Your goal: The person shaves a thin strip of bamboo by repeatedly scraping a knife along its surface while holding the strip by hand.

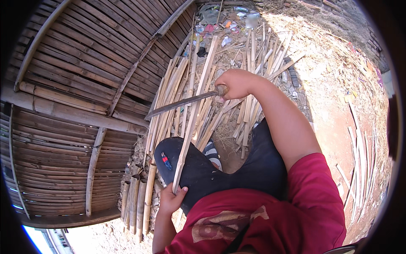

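My left hand point(171, 200) is closed around the lower end of a long split bamboo strip point(205, 70), beside my left thigh. The strip slants up and away past my knee, its far end among the scattered pieces. In my right hand point(236, 84) is the handle of a machete point(175, 105), its long dark blade pointing left. Blade and strip cross near the strip's middle; whether the edge touches or bites into it I cannot tell.
Many bamboo strips point(169, 91) lie on the ground ahead, with litter point(228, 25) beyond. A slatted bamboo wall point(76, 63) stands close on the left. Upright bamboo tubes point(134, 203) are at the lower left. Another strip pile point(361, 169) lies at the right.
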### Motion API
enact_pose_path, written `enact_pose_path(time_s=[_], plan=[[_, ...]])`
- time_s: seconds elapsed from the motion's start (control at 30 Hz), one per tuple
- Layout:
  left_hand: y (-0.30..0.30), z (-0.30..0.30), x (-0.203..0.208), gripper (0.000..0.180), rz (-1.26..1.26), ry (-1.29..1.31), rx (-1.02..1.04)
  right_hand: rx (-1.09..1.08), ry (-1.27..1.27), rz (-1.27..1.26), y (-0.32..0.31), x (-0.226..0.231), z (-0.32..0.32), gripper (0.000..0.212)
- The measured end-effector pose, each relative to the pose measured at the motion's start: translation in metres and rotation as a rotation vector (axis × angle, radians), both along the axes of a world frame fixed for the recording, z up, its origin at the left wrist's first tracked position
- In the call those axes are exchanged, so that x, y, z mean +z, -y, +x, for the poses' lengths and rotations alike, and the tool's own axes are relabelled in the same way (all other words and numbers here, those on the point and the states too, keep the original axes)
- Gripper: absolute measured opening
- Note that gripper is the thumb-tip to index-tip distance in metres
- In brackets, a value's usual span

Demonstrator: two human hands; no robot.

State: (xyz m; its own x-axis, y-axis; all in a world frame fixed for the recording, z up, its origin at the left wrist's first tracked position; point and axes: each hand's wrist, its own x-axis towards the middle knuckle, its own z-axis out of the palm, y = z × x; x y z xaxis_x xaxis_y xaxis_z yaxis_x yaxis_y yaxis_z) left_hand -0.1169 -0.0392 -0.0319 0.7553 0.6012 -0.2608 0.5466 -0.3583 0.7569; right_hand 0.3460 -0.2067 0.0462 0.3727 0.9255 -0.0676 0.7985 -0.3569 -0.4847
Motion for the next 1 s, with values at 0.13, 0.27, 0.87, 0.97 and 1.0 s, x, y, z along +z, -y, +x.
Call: enact_pose_path(time_s=[0.13,0.27,0.87,0.97,1.0], plan=[[0.0,0.004,0.002,0.03,0.026,0.001,-0.006,-0.393,-0.033,0.206,0.015,-0.037,0.057,0.052],[0.002,0.008,0.006,0.03,0.028,-0.013,-0.015,-0.43,-0.053,0.254,0.023,-0.031,0.05,0.052],[-0.004,0.001,-0.005,0.031,0.047,-0.006,-0.031,-0.147,0.061,0.166,0.016,-0.009,0.018,0.041],[-0.005,-0.003,-0.01,0.03,0.004,0.017,-0.025,-0.001,0.078,0.05,0.001,0.0,-0.011,0.037],[-0.004,-0.002,-0.008,0.03,0.021,0.023,-0.028,0.031,0.077,-0.011,-0.003,0.004,-0.016,0.037]])
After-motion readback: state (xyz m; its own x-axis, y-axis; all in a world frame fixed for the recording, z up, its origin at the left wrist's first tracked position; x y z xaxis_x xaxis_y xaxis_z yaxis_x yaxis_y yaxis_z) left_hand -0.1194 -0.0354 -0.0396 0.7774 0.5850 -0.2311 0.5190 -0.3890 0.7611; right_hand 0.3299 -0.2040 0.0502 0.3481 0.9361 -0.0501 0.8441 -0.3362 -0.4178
